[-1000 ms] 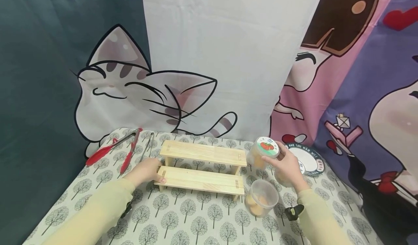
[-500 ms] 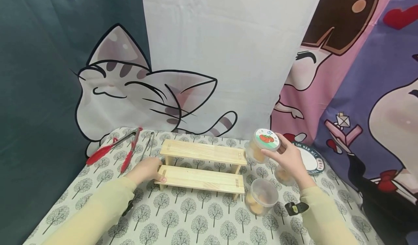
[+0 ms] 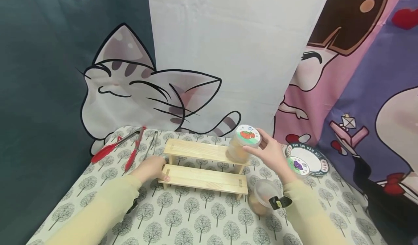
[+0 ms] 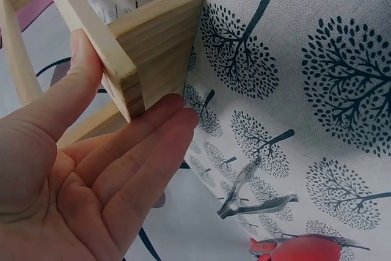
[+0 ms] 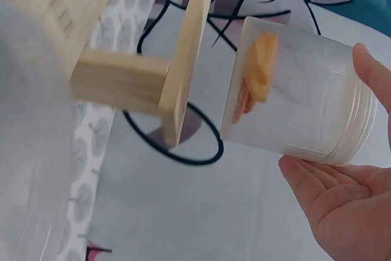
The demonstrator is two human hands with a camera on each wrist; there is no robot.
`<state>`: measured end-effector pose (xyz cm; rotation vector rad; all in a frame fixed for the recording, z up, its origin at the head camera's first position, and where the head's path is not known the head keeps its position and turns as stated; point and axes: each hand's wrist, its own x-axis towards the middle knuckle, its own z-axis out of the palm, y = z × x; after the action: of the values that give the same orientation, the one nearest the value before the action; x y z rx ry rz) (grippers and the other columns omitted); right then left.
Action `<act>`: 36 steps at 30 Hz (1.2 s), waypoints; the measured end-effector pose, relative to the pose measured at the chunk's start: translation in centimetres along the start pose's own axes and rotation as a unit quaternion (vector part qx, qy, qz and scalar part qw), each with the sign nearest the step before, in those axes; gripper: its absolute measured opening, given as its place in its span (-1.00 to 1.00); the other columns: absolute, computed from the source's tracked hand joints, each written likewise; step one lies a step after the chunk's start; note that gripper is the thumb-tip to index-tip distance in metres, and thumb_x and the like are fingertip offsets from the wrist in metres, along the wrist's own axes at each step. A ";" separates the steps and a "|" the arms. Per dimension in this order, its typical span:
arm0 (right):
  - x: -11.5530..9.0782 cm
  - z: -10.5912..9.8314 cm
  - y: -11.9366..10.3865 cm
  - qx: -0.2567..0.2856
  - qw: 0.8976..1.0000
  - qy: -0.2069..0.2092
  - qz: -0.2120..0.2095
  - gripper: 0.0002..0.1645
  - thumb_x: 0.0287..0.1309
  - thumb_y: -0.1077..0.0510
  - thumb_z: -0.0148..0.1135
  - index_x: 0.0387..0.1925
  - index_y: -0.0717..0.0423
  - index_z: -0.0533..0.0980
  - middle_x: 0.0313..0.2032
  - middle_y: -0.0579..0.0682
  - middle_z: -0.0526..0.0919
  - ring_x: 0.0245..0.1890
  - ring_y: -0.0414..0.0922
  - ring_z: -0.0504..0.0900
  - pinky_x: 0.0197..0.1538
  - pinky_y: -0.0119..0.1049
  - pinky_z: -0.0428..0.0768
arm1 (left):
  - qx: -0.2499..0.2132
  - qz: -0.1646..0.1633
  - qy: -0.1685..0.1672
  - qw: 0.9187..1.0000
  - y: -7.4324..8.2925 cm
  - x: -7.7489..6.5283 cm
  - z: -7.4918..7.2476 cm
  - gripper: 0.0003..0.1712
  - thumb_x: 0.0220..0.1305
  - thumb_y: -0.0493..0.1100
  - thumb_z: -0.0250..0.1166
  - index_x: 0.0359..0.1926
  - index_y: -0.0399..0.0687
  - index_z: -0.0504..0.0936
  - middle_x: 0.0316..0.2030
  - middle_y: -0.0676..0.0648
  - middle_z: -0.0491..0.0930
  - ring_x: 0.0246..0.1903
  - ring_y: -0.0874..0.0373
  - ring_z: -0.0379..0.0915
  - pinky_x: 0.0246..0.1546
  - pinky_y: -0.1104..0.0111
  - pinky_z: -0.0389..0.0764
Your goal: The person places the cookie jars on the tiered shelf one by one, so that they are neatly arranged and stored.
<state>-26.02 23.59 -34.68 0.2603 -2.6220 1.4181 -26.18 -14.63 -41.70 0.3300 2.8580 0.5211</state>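
Observation:
My left hand (image 3: pixel 151 169) grips the left end of a two-tier wooden rack (image 3: pixel 209 178). In the left wrist view its thumb lies on the lower board (image 4: pixel 101 41), with the other fingers at the board's end and below. My right hand (image 3: pixel 272 156) holds a clear plastic jar (image 3: pixel 238 150) around its lid, which carries an orange-red fruit or tomato label. The jar is over the right end of the upper board. Seen from the right wrist, a gap separates its base from the board (image 5: pixel 189 47), and orange-yellow pieces (image 5: pixel 261 68) show inside.
A second clear jar (image 3: pixel 259 201) stands right of the rack, partly behind the right wrist. Behind the right forearm is a purple-labelled lid (image 3: pixel 298 166), near a dark-rimmed plate (image 3: pixel 315 158). Red-tipped tongs (image 3: pixel 107 152) and small metal tongs (image 3: pixel 151 143) lie at the back left.
My right hand has carried the jar leftward, from beside the rack to over the upper board's right end. My left hand stays on the rack. The head view has shifted slightly.

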 end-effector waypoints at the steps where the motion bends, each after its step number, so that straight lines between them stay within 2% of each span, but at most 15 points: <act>1: 0.2 0.3 -0.2 -0.004 1.000 -0.001 -0.005 0.10 -0.15 -0.20 0.49 0.38 0.01 0.20 0.22 0.04 0.47 0.25 -0.04 0.43 0.24 -0.22 0.44 | 0.000 0.000 -0.002 1.000 0.0 0.0 0.0 -0.42 -0.22 0.00 0.55 -0.24 -0.30 0.58 -0.44 -0.08 0.55 -0.45 0.08 0.42 -0.34 0.20 0.55; 9: 1.6 3.0 -1.9 0.022 0.999 -0.018 -0.025 0.13 -0.17 -0.14 0.52 0.38 0.12 0.18 0.24 0.09 0.44 0.24 -0.02 0.43 0.26 -0.24 0.41 | 0.007 -0.004 -0.004 1.000 0.3 0.1 -0.2 -0.51 -0.20 -0.01 0.55 -0.35 -0.24 0.55 -0.52 -0.04 0.48 -0.51 0.11 0.36 -0.44 0.28 0.47; 21: 3.9 8.0 -3.9 0.071 0.995 -0.062 -0.024 0.19 -0.23 -0.08 0.57 0.39 0.13 0.14 0.26 0.09 0.42 0.26 -0.04 0.41 0.30 -0.27 0.36 | 0.026 -0.011 -0.010 1.000 0.5 0.4 -0.2 -0.53 -0.25 0.00 0.54 -0.42 -0.21 0.54 -0.58 -0.03 0.45 -0.54 0.11 0.36 -0.46 0.27 0.49; 29: 4.9 11.4 -4.8 0.083 0.993 -0.071 -0.039 0.11 -0.25 -0.07 0.57 0.35 0.07 0.23 0.21 0.00 0.47 0.21 -0.10 0.46 0.27 -0.29 0.40 | 0.024 -0.021 -0.015 0.999 1.0 0.3 -0.4 -0.51 -0.27 -0.03 0.54 -0.37 -0.24 0.56 -0.56 -0.03 0.47 -0.52 0.11 0.38 -0.41 0.25 0.53; 36: 5.2 12.8 -5.3 0.066 0.995 -0.073 -0.030 0.15 -0.28 -0.11 0.58 0.36 0.09 0.22 0.24 0.03 0.45 0.24 -0.08 0.44 0.27 -0.29 0.40 | 0.028 -0.021 -0.020 0.999 1.1 0.4 -0.5 -0.51 -0.27 -0.03 0.55 -0.38 -0.24 0.55 -0.55 -0.04 0.47 -0.51 0.10 0.38 -0.37 0.24 0.55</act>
<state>-30.55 9.56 -36.21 0.4717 -2.6095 1.6128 -26.47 -13.66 -40.91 0.2848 2.8386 0.4232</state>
